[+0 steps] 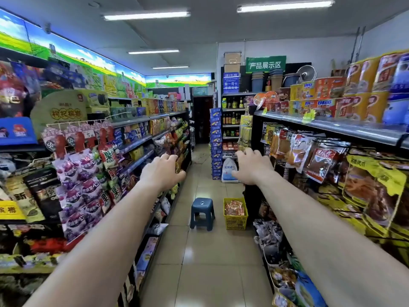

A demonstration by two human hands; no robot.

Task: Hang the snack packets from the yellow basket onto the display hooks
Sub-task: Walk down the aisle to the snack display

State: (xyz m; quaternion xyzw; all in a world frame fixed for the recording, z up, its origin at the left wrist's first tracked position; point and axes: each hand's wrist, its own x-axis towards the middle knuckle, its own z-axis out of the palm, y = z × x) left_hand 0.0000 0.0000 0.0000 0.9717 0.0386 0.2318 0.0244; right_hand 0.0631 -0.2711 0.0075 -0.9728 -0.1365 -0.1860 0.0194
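Two bare forearms reach out down the aisle, and both hands are empty. Left hand point(164, 171) is palm down, fingers loosely bent and a little apart, gripping nothing. Right hand point(252, 167) is the same, fingers spread over thin air.

Well ahead of them, down on the glossy tiled floor point(205, 262), sits the yellow plastic mesh basket point(235, 223). It is just beside a small blue plastic stool point(202, 212) and close to the foot of the right-hand shelving. Inside lies a loose heap of small orange-red foil snack packets point(234, 209), so that's the stock waiting to go up.

On the right, black wire display hooks point(332, 143) jut out under the grey shelf edge, already carrying red and clear hanging pouches point(321, 165).

Now, how will those packets handle? I'd say light as anything, soft and crinkly, with slick film that slides if you grab a fistful. The contents may well crush under a hard squeeze. The best hold, to my eye, is a thumb-and-finger pinch on the flat sealed strip at the top. That's where a hang hole ought to be, though from here it's too small to make out. Held that way, the packet should dangle straight and thread onto the wire.
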